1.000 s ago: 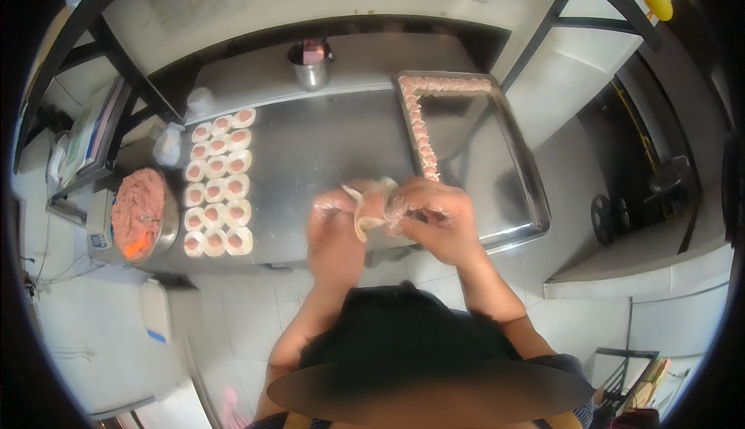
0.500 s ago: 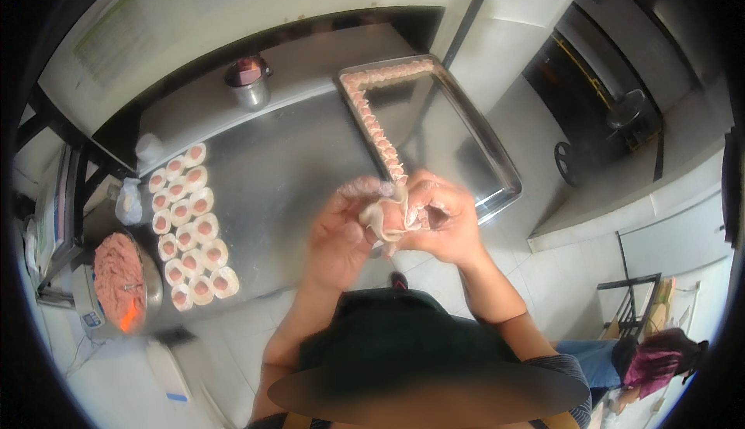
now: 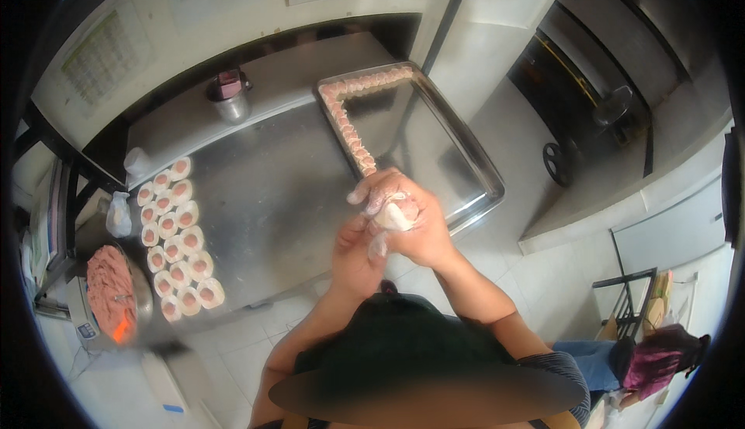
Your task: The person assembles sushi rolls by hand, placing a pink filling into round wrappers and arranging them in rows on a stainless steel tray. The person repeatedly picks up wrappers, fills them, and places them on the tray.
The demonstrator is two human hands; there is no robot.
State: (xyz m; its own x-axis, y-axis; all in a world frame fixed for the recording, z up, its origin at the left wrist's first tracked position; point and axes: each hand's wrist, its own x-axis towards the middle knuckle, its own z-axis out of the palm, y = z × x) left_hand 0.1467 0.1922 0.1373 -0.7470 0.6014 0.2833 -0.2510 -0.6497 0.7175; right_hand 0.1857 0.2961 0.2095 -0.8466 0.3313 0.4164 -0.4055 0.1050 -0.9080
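The steel tabletop [image 3: 272,196] is carrying a shiny rectangular tray [image 3: 458,157] lined with folded dumplings [image 3: 353,130], and round filled wrappers [image 3: 174,235]. Both hands, left hand [image 3: 357,254] and right hand [image 3: 407,216], are pressing together around a soft pale dumpling [image 3: 396,216] above the tabletop's front edge.

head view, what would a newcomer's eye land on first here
First, the two hands, left hand and right hand, pinching a pale dumpling at the centre. Next, the rows of filled round wrappers at the steel table's left, and the metal tray lined with finished pieces behind the hands.
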